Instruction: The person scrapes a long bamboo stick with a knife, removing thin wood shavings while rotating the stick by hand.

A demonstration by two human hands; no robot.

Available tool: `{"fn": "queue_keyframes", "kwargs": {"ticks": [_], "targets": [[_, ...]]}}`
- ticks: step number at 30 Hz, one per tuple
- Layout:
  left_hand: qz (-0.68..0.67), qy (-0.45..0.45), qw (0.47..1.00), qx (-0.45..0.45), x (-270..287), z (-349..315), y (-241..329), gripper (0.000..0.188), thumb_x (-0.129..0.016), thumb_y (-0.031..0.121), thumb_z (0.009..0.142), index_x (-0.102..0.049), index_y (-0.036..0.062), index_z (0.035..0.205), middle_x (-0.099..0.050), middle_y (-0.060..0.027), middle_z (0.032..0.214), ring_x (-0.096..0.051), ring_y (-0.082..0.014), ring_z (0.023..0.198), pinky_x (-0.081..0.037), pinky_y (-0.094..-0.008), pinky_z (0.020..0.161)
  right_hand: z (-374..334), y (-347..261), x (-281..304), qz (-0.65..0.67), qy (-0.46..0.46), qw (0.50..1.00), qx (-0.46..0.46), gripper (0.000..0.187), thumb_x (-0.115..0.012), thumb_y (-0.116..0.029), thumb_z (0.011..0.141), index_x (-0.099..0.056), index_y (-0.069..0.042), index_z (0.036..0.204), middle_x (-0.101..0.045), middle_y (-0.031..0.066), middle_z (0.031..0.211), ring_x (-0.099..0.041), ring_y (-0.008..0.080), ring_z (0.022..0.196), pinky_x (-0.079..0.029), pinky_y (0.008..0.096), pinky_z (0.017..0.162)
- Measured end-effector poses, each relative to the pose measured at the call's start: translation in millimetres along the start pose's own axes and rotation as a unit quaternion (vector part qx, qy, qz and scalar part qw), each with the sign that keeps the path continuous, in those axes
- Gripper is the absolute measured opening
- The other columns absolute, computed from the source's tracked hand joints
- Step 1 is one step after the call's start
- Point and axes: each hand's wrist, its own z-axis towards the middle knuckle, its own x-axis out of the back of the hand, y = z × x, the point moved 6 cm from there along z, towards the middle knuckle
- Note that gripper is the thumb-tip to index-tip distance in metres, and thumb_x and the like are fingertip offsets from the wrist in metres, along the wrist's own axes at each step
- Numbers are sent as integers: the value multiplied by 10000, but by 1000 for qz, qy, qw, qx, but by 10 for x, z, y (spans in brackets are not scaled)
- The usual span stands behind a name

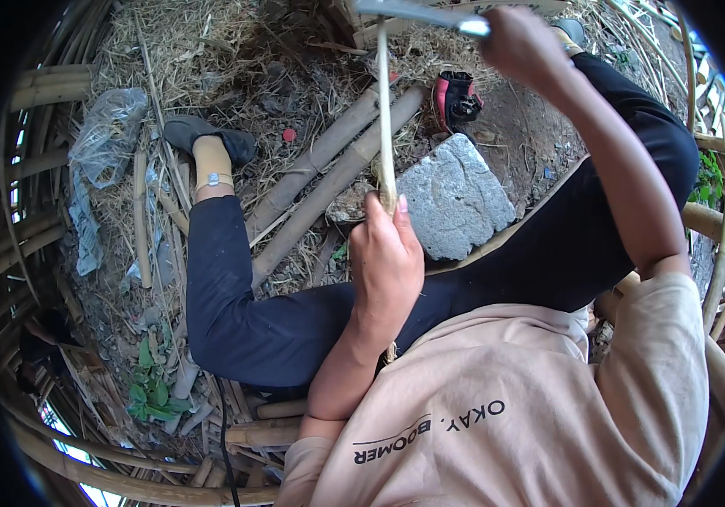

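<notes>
My left hand point(386, 262) is closed around the lower end of a thin, pale bamboo stick point(384, 110), which points away from me. Up at the top edge, my right hand point(527, 46) grips a long grey metal knife point(422, 12), blurred by motion; its handle is hidden in my fist. The blade lies across the stick's far end, though whether they touch I cannot tell. Just right of my left hand is a rough grey stone block point(455, 198), between my spread legs.
Two thick bamboo poles point(329, 173) lie on the straw-strewn ground left of the stone. Beyond the stone sits a red and black object point(457, 101). A clear plastic bag point(109, 135) and a leafy plant point(153, 389) are at the left. Bamboo rails point(109, 473) curve around me.
</notes>
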Motion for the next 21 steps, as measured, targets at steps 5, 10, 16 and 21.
{"fn": "queue_keyframes", "kwargs": {"ticks": [5, 10, 16, 21], "targets": [[-37, 4, 999, -9, 4, 14, -28, 294, -510, 231, 1049, -542, -61, 1068, -614, -265, 698, -630, -481, 697, -453, -547, 618, -167, -214, 229, 88, -11, 995, 49, 191, -689, -181, 857, -767, -54, 977, -714, 191, 797, -712, 356, 751, -556, 450, 724], [-63, -14, 998, -7, -10, 33, -33, 260, -504, 203, 1050, -537, -54, 1072, -615, -260, 687, -634, -477, 689, -451, -529, 586, -548, -802, 244, 91, -107, 978, 156, 192, -677, -107, 709, -757, -84, 883, -704, 155, 753, -707, 350, 731, -577, 465, 708], [-62, 4, 998, -20, -5, 20, -9, 259, -503, 195, 1050, -543, -61, 1047, -619, -263, 692, -637, -475, 692, -453, -518, 593, -718, -891, 142, 86, -117, 974, 174, 143, -681, -104, 673, -723, -41, 795, -679, 184, 690, -694, 369, 666, -574, 460, 661], [-22, 7, 1000, -8, -23, 9, -33, 272, -503, 203, 1051, -549, -64, 1033, -622, -267, 708, -634, -480, 701, -451, -526, 613, -643, -884, 118, 82, -81, 978, 175, 110, -686, -103, 669, -705, -19, 737, -656, 197, 635, -676, 397, 609, -567, 461, 611]]}}
